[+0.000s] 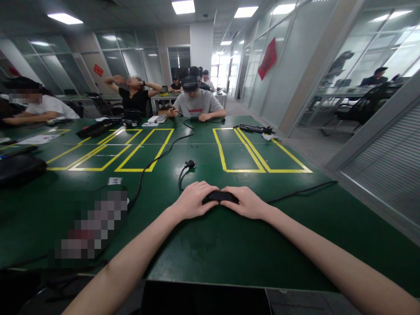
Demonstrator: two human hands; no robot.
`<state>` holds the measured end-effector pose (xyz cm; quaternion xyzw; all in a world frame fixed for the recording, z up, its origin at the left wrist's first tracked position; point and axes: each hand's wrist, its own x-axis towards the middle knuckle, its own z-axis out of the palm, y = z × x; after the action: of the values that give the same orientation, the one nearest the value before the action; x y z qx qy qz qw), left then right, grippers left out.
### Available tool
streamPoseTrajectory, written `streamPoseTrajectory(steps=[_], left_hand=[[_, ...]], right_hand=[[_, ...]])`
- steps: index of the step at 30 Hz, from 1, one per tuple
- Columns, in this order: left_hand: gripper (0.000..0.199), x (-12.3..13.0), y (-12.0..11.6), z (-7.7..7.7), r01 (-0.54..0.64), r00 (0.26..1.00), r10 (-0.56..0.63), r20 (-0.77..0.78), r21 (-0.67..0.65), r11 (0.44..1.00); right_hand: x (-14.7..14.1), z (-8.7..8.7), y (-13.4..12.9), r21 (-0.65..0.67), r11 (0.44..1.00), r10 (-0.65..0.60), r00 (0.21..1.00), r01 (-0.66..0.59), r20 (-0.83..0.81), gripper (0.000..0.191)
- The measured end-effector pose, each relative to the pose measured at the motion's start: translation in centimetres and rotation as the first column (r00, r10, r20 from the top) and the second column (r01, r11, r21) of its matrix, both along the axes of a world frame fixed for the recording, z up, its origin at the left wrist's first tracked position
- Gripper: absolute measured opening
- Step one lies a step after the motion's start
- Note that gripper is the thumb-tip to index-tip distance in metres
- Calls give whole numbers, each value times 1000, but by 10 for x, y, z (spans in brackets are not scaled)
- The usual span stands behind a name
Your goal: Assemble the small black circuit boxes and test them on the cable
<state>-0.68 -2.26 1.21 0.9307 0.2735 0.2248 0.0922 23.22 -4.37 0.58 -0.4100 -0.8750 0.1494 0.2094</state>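
A black power adapter (215, 196) lies low over the green table, gripped at both ends. My left hand (196, 200) is closed round its left end, thumb in front and fingers behind. Round the right end, my right hand (248, 202) closes in the same way, and the fingertips of both hands nearly meet. From the left side a short cord leads to a black plug (190, 164) beyond my left hand. Past my right wrist a thin black cable (302, 192) runs out across the table. The hands cover the adapter's ends.
Yellow tape rectangles (225, 151) mark the green table (262, 253). A long black cable (167, 151) crosses it. A blurred-out object (95, 225) lies at left, a black bag (21, 168) beyond. A folded tripod (254, 128) rests at the far right. A person (197, 103) sits opposite.
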Motion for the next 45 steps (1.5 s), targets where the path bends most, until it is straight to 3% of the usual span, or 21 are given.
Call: streamPoseTrajectory(steps=[3,5,7,9,10,12,16,18,21,23,26,28,30,32,34,36,38,40,42,45], left_hand=[[30,0,0,-1,2,1000,-2,-1,52,999],[29,0,0,-1,13,1000,-12,-13,93,996],[30,-1,-1,0,24,1000,-21,-22,116,993],[32,0,-3,1,28,999,-25,-24,114,993],[33,0,-4,1,29,999,-26,-24,108,994],[35,2,-5,1,28,1000,-27,-16,100,995],[45,2,-2,1,-5,998,-6,64,180,984],[47,-1,0,1,-44,993,14,114,262,964],[51,-6,3,-2,-80,991,42,129,303,950],[53,-8,3,-7,-48,998,36,59,216,975],[54,-7,2,-15,-11,995,14,-99,23,1000],[52,-5,2,-18,-31,988,25,-154,-37,999],[52,-4,2,-19,-48,985,36,-171,-64,997],[53,-3,3,-18,-56,984,41,-172,-81,995],[53,-3,3,-17,-58,984,42,-172,-89,994],[53,-3,2,-16,-59,984,42,-173,-97,994],[53,-3,2,-16,-63,983,43,-176,-105,992],[54,-3,1,-16,-65,983,44,-179,-111,992],[54,-3,1,-16,-60,984,40,-176,-112,992],[53,-4,2,-17,-58,985,38,-166,-116,992]], right_hand=[[1,-1,-1,-83,997,3,993,-13,-119,28],[3,0,0,-226,972,10,966,-70,-258,36],[6,2,1,-445,874,0,916,-195,-402,46],[10,5,2,-611,723,-26,871,-323,-491,49],[11,6,2,-655,662,-36,857,-365,-514,48],[13,8,3,-692,597,-54,839,-407,-541,46],[14,10,6,-716,552,-142,797,-428,-587,43],[19,11,12,-712,574,-245,746,-403,-620,42],[38,12,27,-653,703,-427,566,-282,-705,41],[59,11,39,-604,785,-510,412,-136,-755,38],[91,7,56,-520,845,-534,223,122,-815,42],[110,3,63,-433,850,-485,127,300,-865,47],[124,1,66,-345,810,-453,132,474,-882,48],[132,-1,66,-246,732,-500,255,635,-827,44],[137,-4,63,-125,639,-635,428,759,-643,37],[139,-8,60,-19,565,-778,525,825,-346,31],[139,-12,59,47,520,-849,522,853,-83,29],[140,-14,59,95,493,-870,491,865,44,31],[142,-15,60,137,460,-888,454,877,74,34],[148,-15,63,159,367,-929,368,917,24,38]])
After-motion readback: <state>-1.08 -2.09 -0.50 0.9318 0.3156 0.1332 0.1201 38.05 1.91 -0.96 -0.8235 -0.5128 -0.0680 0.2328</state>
